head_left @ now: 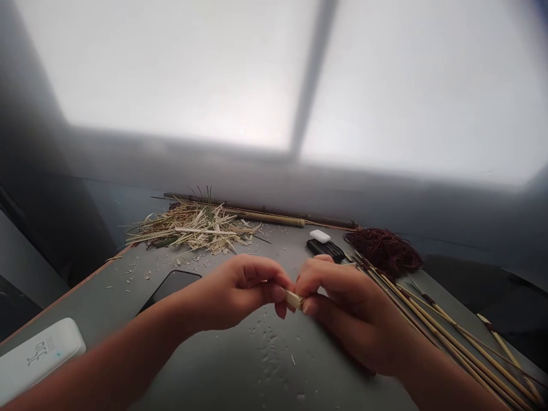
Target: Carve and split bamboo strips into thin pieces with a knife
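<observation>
A short, pale piece of what looks like bamboo (294, 299) is between my two hands above the table. My left hand (252, 288) pinches it with thumb and fingers at its left end. At its right end, my right hand (342, 302) closes its thumb and fingers on the piece, near a darker band there. The fingertips of both hands almost meet. A dark edge shows under my right palm, and I cannot make out what it is.
Shavings (201, 228) are heaped at the back left, before long sticks (274, 217). A phone (171, 288) and white device (43, 357) lie left. A white case (320, 236) rests on a black object (325, 250), near dark red cord (385, 251). Thin canes (454, 337) lie right.
</observation>
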Tool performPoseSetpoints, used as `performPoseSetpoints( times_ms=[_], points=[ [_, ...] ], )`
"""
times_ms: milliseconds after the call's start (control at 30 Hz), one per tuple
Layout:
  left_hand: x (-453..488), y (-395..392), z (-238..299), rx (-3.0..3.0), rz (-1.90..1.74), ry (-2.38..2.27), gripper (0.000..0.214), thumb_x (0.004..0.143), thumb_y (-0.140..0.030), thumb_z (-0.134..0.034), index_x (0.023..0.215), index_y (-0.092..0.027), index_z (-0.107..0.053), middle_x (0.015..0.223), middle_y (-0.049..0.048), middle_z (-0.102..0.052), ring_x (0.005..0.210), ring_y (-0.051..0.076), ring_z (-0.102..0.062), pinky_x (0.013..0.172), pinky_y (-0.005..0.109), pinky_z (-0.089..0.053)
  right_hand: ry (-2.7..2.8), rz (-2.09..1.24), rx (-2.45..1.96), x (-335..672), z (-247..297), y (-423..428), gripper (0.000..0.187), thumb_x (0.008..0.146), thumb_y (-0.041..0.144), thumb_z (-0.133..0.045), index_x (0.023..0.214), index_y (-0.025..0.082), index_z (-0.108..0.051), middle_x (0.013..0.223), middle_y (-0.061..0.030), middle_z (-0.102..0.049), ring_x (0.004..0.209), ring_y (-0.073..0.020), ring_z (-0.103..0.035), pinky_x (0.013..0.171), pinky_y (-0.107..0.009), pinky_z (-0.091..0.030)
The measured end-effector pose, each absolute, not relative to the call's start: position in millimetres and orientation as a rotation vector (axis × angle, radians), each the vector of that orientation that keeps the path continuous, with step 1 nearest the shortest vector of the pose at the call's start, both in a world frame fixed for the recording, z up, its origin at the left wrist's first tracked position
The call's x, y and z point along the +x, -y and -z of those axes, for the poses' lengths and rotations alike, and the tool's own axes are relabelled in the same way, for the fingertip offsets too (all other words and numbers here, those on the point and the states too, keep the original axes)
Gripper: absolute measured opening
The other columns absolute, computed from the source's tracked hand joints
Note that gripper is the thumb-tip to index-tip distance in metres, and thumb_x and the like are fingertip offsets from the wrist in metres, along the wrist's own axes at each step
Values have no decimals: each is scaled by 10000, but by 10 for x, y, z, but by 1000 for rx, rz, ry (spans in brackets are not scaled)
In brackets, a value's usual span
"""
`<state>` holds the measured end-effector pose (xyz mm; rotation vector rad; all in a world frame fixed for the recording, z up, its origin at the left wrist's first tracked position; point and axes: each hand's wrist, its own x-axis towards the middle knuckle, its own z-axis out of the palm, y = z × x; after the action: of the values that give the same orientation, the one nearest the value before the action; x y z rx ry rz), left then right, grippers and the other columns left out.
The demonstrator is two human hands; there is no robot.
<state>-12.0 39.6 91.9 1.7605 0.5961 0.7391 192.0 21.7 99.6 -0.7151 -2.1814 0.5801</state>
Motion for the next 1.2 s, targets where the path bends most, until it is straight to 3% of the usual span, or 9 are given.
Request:
performPoseSetpoints(
  times_ms=[233,400,600,900,1200],
  points=[
    [-151,-415,-952,1871,-690,-732,185,900,-277,-505,835,-207,-664,781,16,-699,771,173,-618,716,265,-463,2252,-619,-886,2011,-1017,-303,128,902,250,-554,799,217,-622,710,6,-619,692,-151,-541,601,-262,-416],
    [-165,-447,-899,2131,-745,-882,189,872,-160,-507,903,-196,-690,846,25,-726,805,173,-645,740,268,-473,2366,-554,-909,2067,-979,-397,175,895,112,-505,880,216,-645,787,3,-681,738,-138,-587,675,-252,-443],
    [-169,-465,-876,2010,-629,-474,176,858,-110,-499,820,-162,-662,788,44,-698,746,156,-651,727,265,-509,2410,-836,-569,2043,-999,-343,153,916,166,-543,809,193,-650,784,-15,-700,740,-131,-614,698,-250,-460],
    [-193,-490,-909,1877,-790,-641,132,861,-294,-605,841,-181,-670,764,0,-631,718,139,-544,664,242,-426,2259,-720,-685,2073,-1004,-328,208,928,376,-558,824,205,-615,706,-3,-589,689,-146,-481,629,-270,-393],
    [-76,-392,-794,1601,-749,-227,267,859,-418,-638,740,-180,-658,751,25,-590,774,164,-547,767,303,-461,2232,-889,-407,1928,-1069,-172,251,947,334,-555,741,205,-617,671,27,-653,624,-108,-572,757,-324,-371]
  ],
)
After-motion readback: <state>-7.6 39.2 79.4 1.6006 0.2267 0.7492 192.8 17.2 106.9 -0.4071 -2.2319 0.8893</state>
